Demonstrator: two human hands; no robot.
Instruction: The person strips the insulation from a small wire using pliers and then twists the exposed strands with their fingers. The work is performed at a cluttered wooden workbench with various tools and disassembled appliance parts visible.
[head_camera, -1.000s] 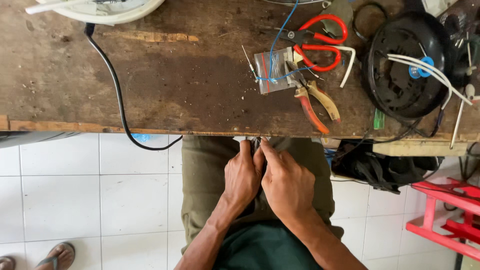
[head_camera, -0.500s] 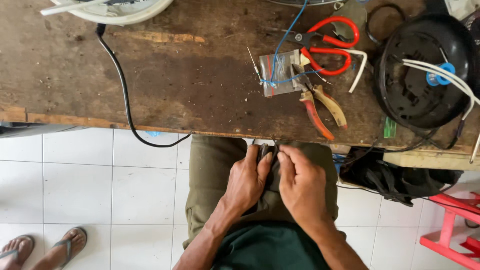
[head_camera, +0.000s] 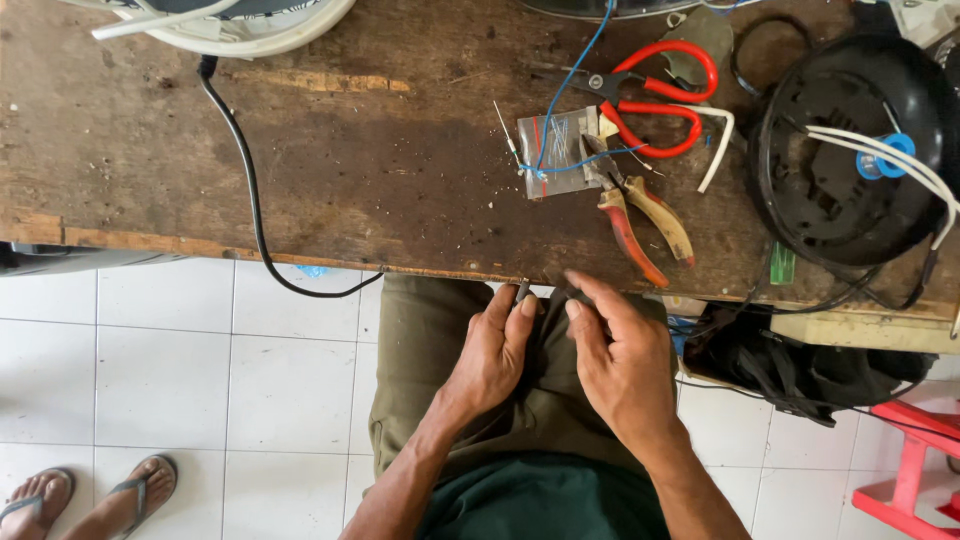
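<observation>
Just below the tabletop (head_camera: 300, 190) edge, over the lap, both hands are working close together. Left hand (head_camera: 497, 350) has its fingers curled narrow, pinching a small dark wire end (head_camera: 521, 292) that pokes up between thumb and forefinger. Right hand (head_camera: 622, 358) sits just beside it, fingertips closed on a thin dark piece (head_camera: 578, 296) right at the wood's edge; what exactly that piece is, too small to tell. The two hands nearly touch at the fingertips. Up beyond the right hand, on the worn wood, lie pliers with red-and-yellow grips (head_camera: 640, 215), jaws toward a small clear plastic bag (head_camera: 553, 152) with a blue wire (head_camera: 575, 70) running across it. Red-handled scissors (head_camera: 655, 100) rest just past the pliers. Further right of the hands sits a round black housing (head_camera: 830, 170) with white cables (head_camera: 880, 160) draped over it. Away to the left of the left hand, a black cable (head_camera: 250, 210) loops off the edge.
</observation>
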